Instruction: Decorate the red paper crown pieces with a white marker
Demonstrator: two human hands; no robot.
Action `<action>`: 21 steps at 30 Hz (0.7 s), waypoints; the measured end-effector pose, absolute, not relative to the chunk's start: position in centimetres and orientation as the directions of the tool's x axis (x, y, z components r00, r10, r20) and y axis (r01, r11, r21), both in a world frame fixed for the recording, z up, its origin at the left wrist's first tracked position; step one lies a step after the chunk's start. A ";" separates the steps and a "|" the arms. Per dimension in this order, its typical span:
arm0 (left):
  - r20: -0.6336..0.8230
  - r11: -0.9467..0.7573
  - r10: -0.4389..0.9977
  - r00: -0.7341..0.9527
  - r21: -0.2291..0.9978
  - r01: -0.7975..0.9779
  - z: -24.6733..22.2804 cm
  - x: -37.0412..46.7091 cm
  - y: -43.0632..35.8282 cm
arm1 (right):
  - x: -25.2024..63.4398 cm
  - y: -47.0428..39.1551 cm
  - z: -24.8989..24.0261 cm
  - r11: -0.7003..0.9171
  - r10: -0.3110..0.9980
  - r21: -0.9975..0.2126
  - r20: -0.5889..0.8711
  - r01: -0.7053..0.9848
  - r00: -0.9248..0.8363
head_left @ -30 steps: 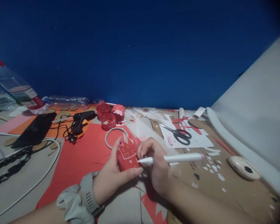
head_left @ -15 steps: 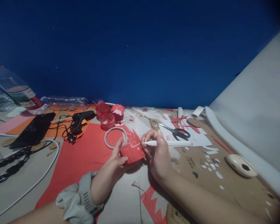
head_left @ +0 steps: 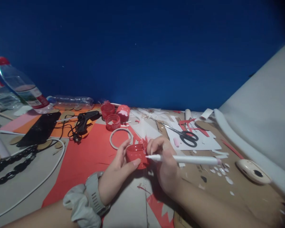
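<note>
My left hand (head_left: 121,164) is closed on a curved red paper piece (head_left: 135,155) with white drawn marks, its thumb lying on the near face. The piece bends round into a cup-like shape, and a pointed red part stands up at its right side. A white marker (head_left: 192,160) with a pale pink end is gripped in my right hand (head_left: 165,161); its tip is at the right part of the red paper, but I cannot tell whether it touches. Just behind my left hand lies a roll of tape (head_left: 111,136). A large red sheet (head_left: 85,155) spreads under and left of it.
Scissors (head_left: 190,138) lie on white paper at the right, near a cream oval device (head_left: 253,171). Small red rings (head_left: 112,122) stand at the back. A black glue gun (head_left: 86,122) with its cord, a leaning bottle (head_left: 29,91) and black beads (head_left: 11,164) are at left.
The red paper has been turned and tilted, so its inside curve now shows above the near face. The marker has shifted down and points at its right part. The view has moved slightly left.
</note>
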State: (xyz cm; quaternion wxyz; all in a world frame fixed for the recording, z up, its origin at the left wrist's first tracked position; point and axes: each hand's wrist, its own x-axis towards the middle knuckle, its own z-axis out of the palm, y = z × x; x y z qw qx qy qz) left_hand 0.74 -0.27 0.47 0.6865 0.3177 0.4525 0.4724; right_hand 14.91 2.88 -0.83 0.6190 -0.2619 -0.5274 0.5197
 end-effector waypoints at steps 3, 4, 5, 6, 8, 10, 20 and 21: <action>-0.311 0.345 0.938 0.150 0.870 -0.352 0.8 0.8 -0.4 | 15.1 3.0 -1.0 0.296 0.929 -0.885 0.355 -0.360 -0.107; -0.310 0.346 0.938 0.155 0.874 -0.341 0.9 0.8 -0.5 | 15.1 3.1 -1.0 0.292 0.930 -0.887 0.351 -0.358 -0.111; -0.311 0.348 0.937 0.159 0.879 -0.327 0.9 0.8 -0.5 | 15.1 3.0 -1.0 0.288 0.931 -0.889 0.348 -0.355 -0.115; -0.312 0.350 0.936 0.164 0.883 -0.314 1.0 0.8 -0.5 | 15.1 3.0 -1.0 0.289 0.931 -0.891 0.347 -0.351 -0.114; -0.308 0.347 0.936 0.171 0.889 -0.299 1.1 0.7 -0.6 | 15.1 2.9 -1.0 0.289 0.933 -0.893 0.343 -0.344 -0.105; -0.299 0.337 0.939 0.170 0.899 -0.280 1.2 0.7 -0.5 | 15.0 2.8 -0.9 0.291 0.935 -0.893 0.341 -0.345 -0.093; -0.211 0.207 0.966 0.151 0.978 0.042 1.5 0.4 -1.0 | 15.3 1.7 0.1 0.474 0.844 -0.859 0.507 -0.195 -0.178; -0.202 0.194 0.967 0.157 0.979 0.064 1.5 0.3 -1.0 | 15.3 1.7 0.2 0.480 0.839 -0.857 0.510 -0.186 -0.187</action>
